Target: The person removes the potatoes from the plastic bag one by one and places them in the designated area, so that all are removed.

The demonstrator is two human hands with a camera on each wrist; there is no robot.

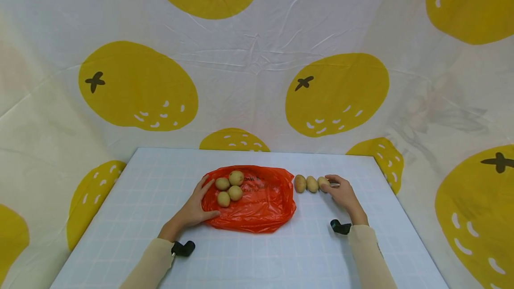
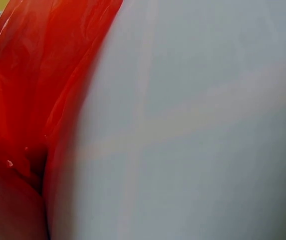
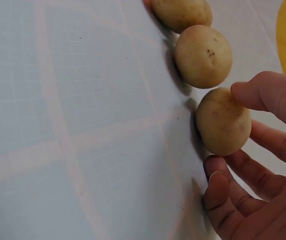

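Note:
A red plastic bag (image 1: 261, 208) lies flattened on the table, with several potatoes (image 1: 235, 193) grouped on its left part. My left hand (image 1: 193, 206) rests at the bag's left edge, its fingers and thumb spread apart. In the left wrist view, the red plastic (image 2: 42, 65) fills the left side. Right of the bag, three potatoes stand in a row: one by the bag's edge (image 1: 300, 183), a middle potato (image 1: 312, 184) and an end potato (image 3: 223, 122). My right hand (image 1: 343, 193) holds the end potato between curled fingers, low on the table.
A pale checked cloth covers the table (image 1: 241, 262). Behind it hangs a white sheet (image 1: 241, 97) printed with large yellow fruit, which also runs along both sides. Black wrist mounts (image 1: 183, 248) sit on both sleeves.

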